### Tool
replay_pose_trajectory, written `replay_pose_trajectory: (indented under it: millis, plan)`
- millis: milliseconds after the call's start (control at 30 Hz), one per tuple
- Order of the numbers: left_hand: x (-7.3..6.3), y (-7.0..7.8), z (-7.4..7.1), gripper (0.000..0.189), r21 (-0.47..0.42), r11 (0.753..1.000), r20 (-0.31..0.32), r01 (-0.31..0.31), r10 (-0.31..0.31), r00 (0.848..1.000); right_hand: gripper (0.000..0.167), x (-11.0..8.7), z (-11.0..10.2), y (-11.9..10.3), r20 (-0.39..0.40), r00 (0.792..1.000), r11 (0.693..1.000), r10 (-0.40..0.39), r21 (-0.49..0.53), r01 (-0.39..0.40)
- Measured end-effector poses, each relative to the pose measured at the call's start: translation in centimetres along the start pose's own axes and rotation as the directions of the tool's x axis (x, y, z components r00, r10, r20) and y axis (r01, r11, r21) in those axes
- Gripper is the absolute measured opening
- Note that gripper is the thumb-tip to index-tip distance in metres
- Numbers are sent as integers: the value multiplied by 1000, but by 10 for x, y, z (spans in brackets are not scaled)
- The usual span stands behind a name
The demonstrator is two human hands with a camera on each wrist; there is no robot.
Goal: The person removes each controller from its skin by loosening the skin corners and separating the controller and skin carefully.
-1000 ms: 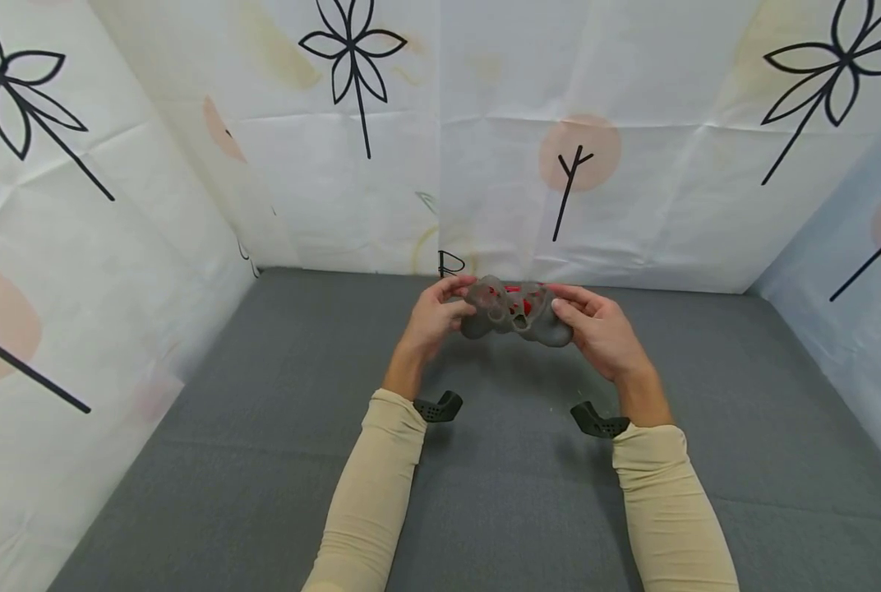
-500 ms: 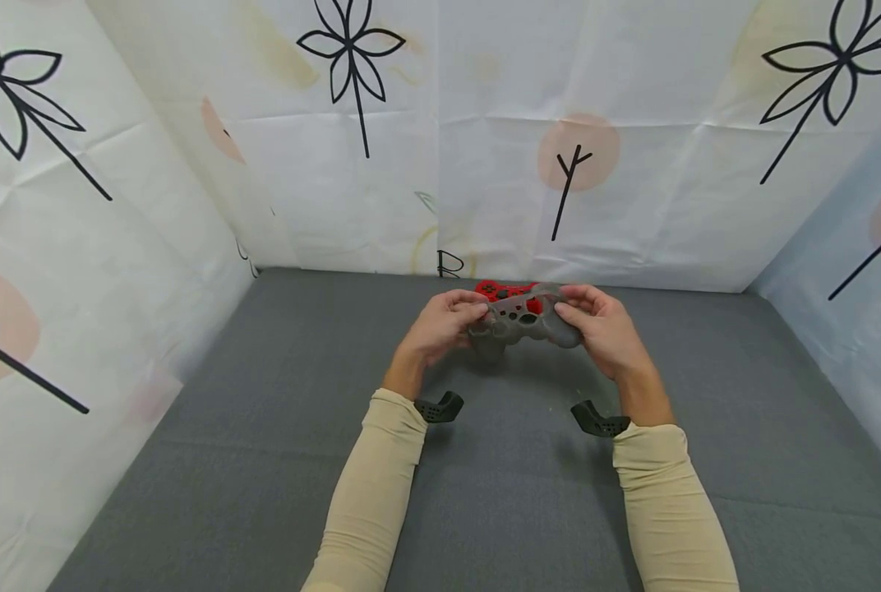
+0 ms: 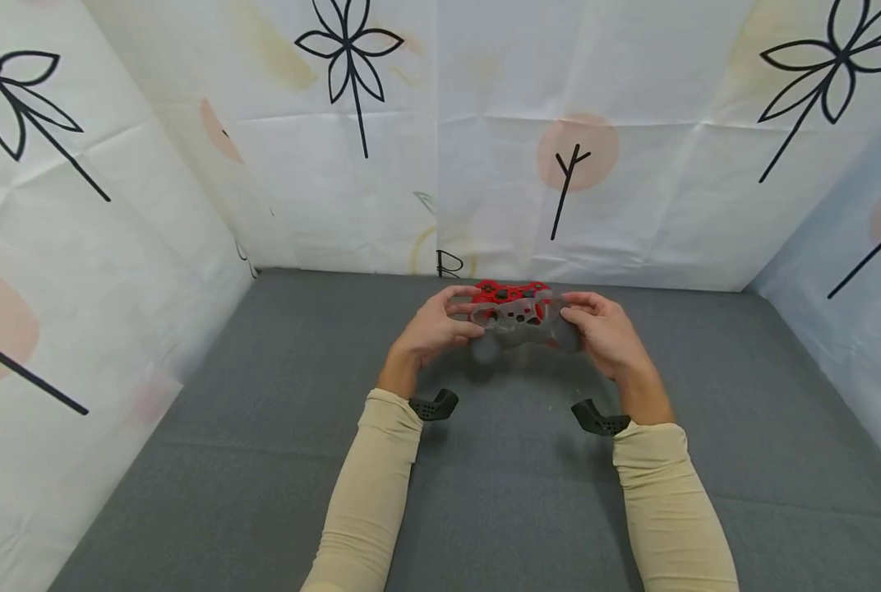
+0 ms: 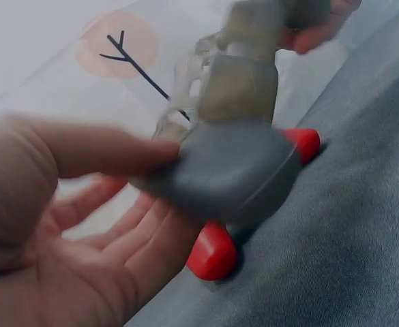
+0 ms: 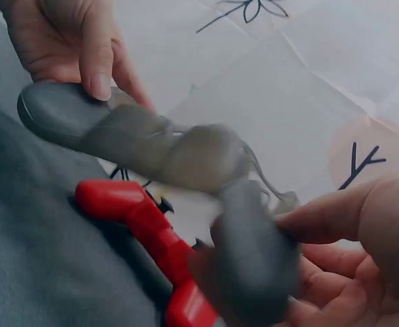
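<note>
Both hands hold a translucent grey game controller cover by its two grips, raised over the cloth. My left hand pinches the left grip; in the left wrist view the thumb lies on one side of the grip and the fingers behind it. The right hand pinches the opposite grip, thumb towards the middle. Just beyond the cover, a red game controller lies on the cloth, partly hidden behind it. Red controller handles show below the cover in the left wrist view.
A dark grey cloth covers the table. White patterned sheets stand at the back and both sides, the back one close behind the red controller. Each wrist wears a black bracket.
The cover has tilted and shifted slightly towards the body, so more of the red controller shows behind it. The left thumb has moved lower on its grip.
</note>
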State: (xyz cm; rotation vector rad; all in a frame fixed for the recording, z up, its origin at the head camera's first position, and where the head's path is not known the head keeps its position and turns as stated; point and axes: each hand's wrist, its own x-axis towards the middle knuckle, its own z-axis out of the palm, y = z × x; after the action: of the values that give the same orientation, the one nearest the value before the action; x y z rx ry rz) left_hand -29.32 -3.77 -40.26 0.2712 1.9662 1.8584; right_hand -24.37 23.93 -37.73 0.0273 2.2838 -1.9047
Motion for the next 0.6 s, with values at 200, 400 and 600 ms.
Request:
replay_pose_trajectory:
  millis: [200, 400, 600]
  plan:
    - [1, -5, 0, 49, 145, 988, -119, 49, -32, 992, 51, 1, -5, 12, 42, 994, 969, 97, -231, -85]
    - [1, -7, 3, 38, 278, 953, -108, 121, -94, 990, 49, 3, -7, 24, 92, 980, 946, 175, -291, -141]
    - [-2, -4, 5, 38, 301, 938, -85, 174, -155, 984, 47, 5, -7, 27, 110, 975, 930, 194, -335, -147]
